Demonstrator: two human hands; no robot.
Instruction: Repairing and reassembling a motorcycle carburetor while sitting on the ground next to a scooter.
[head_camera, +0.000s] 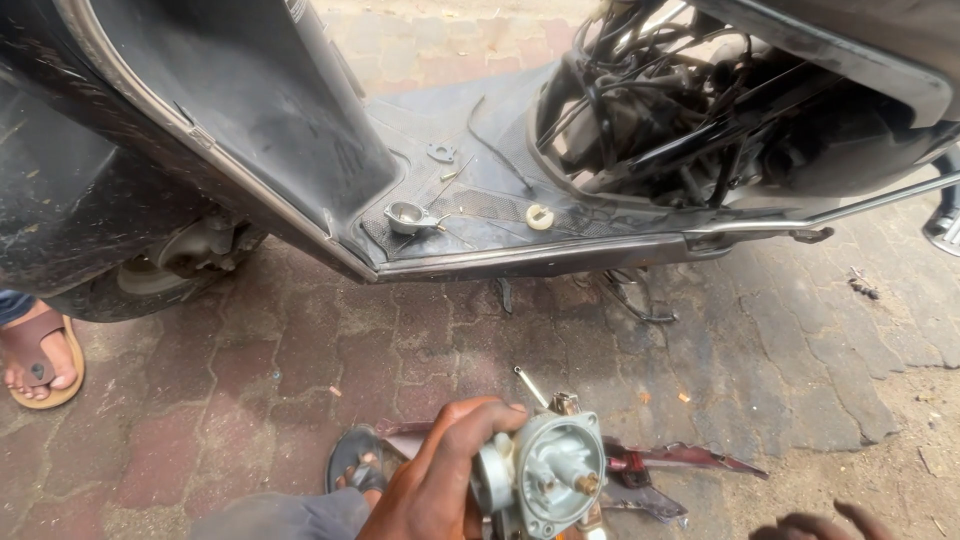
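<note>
No packages, labels or signs show. The left hand (435, 480) clasps a grey metal carburetor (545, 475) low at the frame's bottom centre, above the brick paving (420, 350) — fingers wrapped over its top, its open bowl side facing right and toward the camera, long axis roughly upright. Only the right hand's (820, 522) fingertips show, spread and empty. On the scooter footboard (480, 200) lie a metal float bowl (408, 216) and a pale ring (540, 216).

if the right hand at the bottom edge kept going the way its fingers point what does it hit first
The right hand shows only fingertips, pointing left toward the carburetor in the left hand. Going straight on, it would likely first meet the dark red metal piece on the paving, then the carburetor; depth is unclear.
</note>
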